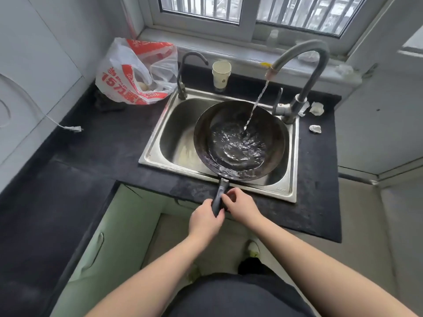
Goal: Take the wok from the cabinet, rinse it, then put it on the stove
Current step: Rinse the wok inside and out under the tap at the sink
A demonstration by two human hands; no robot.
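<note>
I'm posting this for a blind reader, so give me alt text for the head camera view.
Both hands, left hand and right hand, hold the handle of a dark wok resting in a steel sink while the tap runs water into it. A plastic bag and paper cups sit behind on the black counter.

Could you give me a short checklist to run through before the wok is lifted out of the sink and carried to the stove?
1. Grip: left hand wraps the wok handle, right hand touches it: ok.
2. Tap off: the faucet is running into the wok: not ok.
3. Wok emptied: water pools inside: not ok.
4. Wok seated in the sink: ok.
5. Path to the stove: stove not in view: cannot tell.
</note>
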